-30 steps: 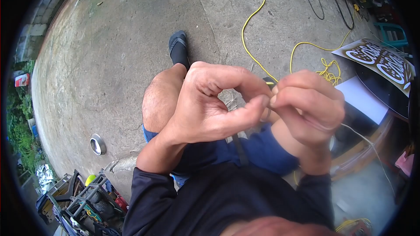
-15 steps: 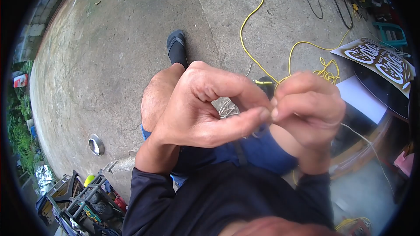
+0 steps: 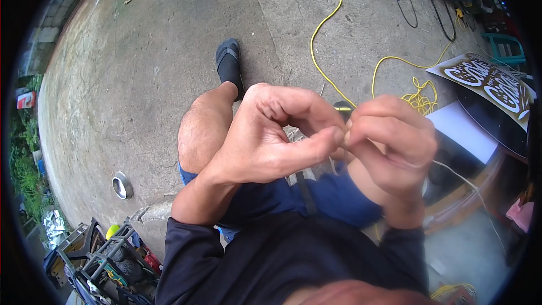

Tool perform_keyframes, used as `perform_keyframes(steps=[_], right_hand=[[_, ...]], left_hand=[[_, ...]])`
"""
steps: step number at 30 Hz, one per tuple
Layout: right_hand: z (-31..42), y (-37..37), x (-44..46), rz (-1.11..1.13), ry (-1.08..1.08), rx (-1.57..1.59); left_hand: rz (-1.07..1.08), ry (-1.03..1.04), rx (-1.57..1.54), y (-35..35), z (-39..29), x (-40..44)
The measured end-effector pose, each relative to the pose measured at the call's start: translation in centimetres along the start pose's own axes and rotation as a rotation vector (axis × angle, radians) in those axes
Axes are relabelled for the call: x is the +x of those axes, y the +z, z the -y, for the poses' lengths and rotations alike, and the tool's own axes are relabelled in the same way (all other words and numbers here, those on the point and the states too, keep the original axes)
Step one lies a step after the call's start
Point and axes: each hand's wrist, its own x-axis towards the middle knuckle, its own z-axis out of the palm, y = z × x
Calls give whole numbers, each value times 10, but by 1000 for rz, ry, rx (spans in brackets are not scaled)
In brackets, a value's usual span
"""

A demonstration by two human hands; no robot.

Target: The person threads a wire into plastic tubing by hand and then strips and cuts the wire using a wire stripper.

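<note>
My left hand (image 3: pixel 276 135) is closed in a pinch, thumb and index finger forming a ring. Its fingertips meet those of my right hand (image 3: pixel 389 141), which is also pinched, with the other fingers curled. Whatever lies between the fingertips is too small and blurred to make out. A thin pale cord (image 3: pixel 468 182) leads from the right palm toward the lower right and appears to be held in that hand. Through the ring of the left hand, part of a pale stringy bundle (image 3: pixel 293 134) shows below; the fingers hide most of it. Both hands hover above my lap in blue shorts (image 3: pixel 265 200).
A yellow cord (image 3: pixel 314 39) snakes over the concrete floor, coiled at the right. Printed sign sheets (image 3: pixel 488 82) and a white sheet (image 3: pixel 466 130) lie at the right. A metal bowl (image 3: pixel 122 185) stands at the left, above a cluttered metal rack (image 3: pixel 104 260).
My right hand has shifted slightly left and down, with the fingertips of both hands still together. Less of the pale bundle shows through the left hand's ring.
</note>
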Motion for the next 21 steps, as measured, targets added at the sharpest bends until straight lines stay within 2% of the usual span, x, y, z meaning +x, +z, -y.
perform_keyframes(steps=[6, 13, 16, 18, 21], right_hand=[[0, 1, 2, 29, 7, -21], [0, 0, 6, 57, -57, -85], [-4, 2, 2, -34, -25, -85], [-10, 5, 2, -92, -82, -143], [-13, 7, 1, -167, -164, -228]], left_hand=[[-54, 54, -107, 4, 19, -2], [-95, 8, -260, 10, 25, -3], [-135, 37, -198, 11, 27, -1], [-209, 312, 112, 13, 26, 2], [-217, 437, 305, 10, 25, 5]])
